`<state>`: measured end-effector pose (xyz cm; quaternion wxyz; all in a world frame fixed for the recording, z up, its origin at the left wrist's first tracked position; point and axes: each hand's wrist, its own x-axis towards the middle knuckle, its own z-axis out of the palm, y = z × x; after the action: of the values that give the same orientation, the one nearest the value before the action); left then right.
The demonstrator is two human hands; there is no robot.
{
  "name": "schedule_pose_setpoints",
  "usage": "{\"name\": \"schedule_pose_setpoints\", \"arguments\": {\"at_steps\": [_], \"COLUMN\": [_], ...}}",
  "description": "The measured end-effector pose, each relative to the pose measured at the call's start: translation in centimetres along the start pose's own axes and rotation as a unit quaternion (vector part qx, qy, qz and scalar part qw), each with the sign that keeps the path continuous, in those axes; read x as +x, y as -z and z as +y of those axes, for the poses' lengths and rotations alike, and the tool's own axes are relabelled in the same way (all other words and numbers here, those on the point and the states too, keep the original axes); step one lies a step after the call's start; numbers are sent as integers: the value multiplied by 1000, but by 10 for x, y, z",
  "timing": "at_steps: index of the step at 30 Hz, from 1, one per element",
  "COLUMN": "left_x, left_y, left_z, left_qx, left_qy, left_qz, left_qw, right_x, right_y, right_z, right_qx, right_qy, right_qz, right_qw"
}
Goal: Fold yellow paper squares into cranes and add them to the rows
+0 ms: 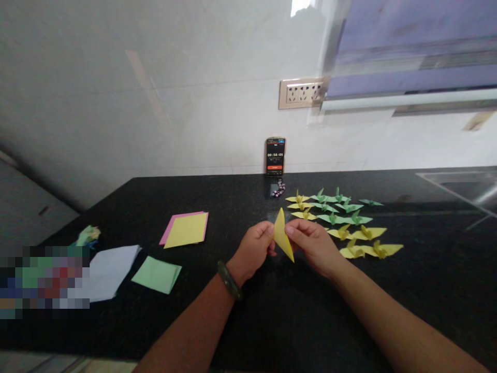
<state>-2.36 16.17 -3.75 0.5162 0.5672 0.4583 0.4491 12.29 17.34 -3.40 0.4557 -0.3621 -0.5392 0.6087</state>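
Observation:
A folded piece of yellow paper (pixel 282 234), narrow and pointed at both ends, is held up over the dark counter between my two hands. My left hand (pixel 256 242) pinches its left side between thumb and fingers. From the right, my right hand (pixel 312 242) grips the other side, thumb on the paper. Just beyond and to the right stand rows of folded paper cranes, with green cranes (pixel 337 207) toward the back and yellow cranes (pixel 365 241) nearer. Some fingers are hidden behind the paper and each other.
Yellow and pink square sheets (pixel 186 230) lie left on the black counter (pixel 174 331), with green paper (pixel 157 274) and white paper (pixel 112 272) nearer. A phone (pixel 275 156) showing a timer leans against the wall, a beaded string (pixel 278 188) before it. A sink (pixel 466 189) is far right.

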Motion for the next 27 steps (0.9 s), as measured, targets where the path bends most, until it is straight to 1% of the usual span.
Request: {"name": "schedule_pose_setpoints", "arguments": {"at_steps": [12,16,19,23,25,27], "left_x": [1,2,2,2,2,2], "left_y": [1,0,1,3,3,2], "left_z": [-4,-4,-2,0,0,-1], "left_qx": [-30,-35,-6,87,119,106], "left_qy": [7,10,8,-11,-18,-18], "left_qz": [-21,-17,3,50,48,31], "left_qw": [999,999,1000,995,992,994], "right_x": [0,0,2,4,4,4], "right_y": [-1,0,2,5,5,4], "right_z": [2,0,-2,-3,-3,-2], "right_qx": [26,11,-38,-88,-95,-95], "right_qy": [-6,-7,-7,-4,-4,-7], "right_qz": [-6,4,20,38,29,7], "right_qw": [1000,1000,999,995,995,995]}}
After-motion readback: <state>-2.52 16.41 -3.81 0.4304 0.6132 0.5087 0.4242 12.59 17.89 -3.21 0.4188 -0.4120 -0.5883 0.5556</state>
